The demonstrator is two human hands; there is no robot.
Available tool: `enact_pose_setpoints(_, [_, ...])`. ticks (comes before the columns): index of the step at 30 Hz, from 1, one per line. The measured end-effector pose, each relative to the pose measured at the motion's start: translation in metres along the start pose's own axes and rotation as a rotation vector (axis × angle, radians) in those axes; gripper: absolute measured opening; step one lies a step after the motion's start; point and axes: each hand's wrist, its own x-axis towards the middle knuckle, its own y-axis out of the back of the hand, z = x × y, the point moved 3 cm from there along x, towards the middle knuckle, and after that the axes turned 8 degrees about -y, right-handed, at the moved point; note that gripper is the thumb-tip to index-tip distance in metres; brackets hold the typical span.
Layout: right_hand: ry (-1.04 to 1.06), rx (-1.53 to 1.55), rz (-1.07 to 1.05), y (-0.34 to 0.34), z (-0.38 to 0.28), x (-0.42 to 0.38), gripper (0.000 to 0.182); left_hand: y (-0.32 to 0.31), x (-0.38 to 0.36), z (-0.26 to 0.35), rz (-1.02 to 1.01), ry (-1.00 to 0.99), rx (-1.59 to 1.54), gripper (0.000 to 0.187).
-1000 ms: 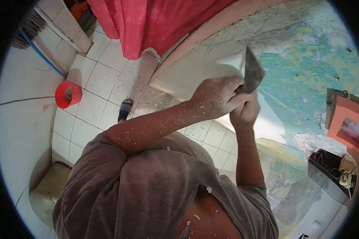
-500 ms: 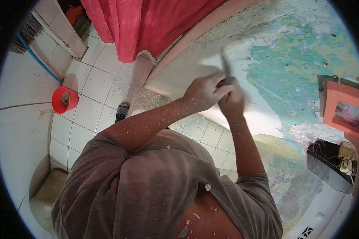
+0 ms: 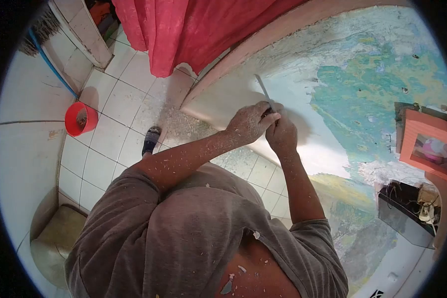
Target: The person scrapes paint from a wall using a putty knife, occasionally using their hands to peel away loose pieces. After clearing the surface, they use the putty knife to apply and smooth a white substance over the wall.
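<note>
Head view, the only one: both your hands are clamped together on one scraper. Your left hand is wrapped shut round the handle from the left, knuckles up, skin dusted white w/ chips. Your right hand is closed just beside it, touching it, gripping the same handle from the right. The handle itself is hidden inside the two fists. Only the blade shows: thin, flat, grey metal, seen nearly edge-on, rising up and slightly left from between your thumbs. Its tip sits against the wall.

Wall straight beyond the hands: a smooth, pale scraped patch round and below the blade. Right of the hands the paint is rough, mottled teal, green and yellow, w/ a ragged flaky edge where it meets the bare patch.

Below-left of the hands: white square floor tiles w/ dark grout, and a drift of pale paint flakes heaped near the wall's foot. A dark shoe stands at the edge of that drift. Further left, well apart from the hands, a round red plastic bucket. Above the hands, a red cloth curtain hangs in soft folds. Far right, an orange box is fixed to the wall.
</note>
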Motion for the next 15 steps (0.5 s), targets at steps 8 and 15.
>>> enact_pose_setpoints(8, [0.142, 0.16, 0.141, 0.005, 0.005, 0.007, 0.017, 0.02, 0.023, 0.04, -0.059, -0.035, 0.052, 0.034])
enact_pose_setpoints(15, [0.316, 0.087, 0.205, 0.018, -0.021, 0.001, 0.012, 0.023, 0.01, 0.047, 0.004, -0.089, -0.03, 0.032])
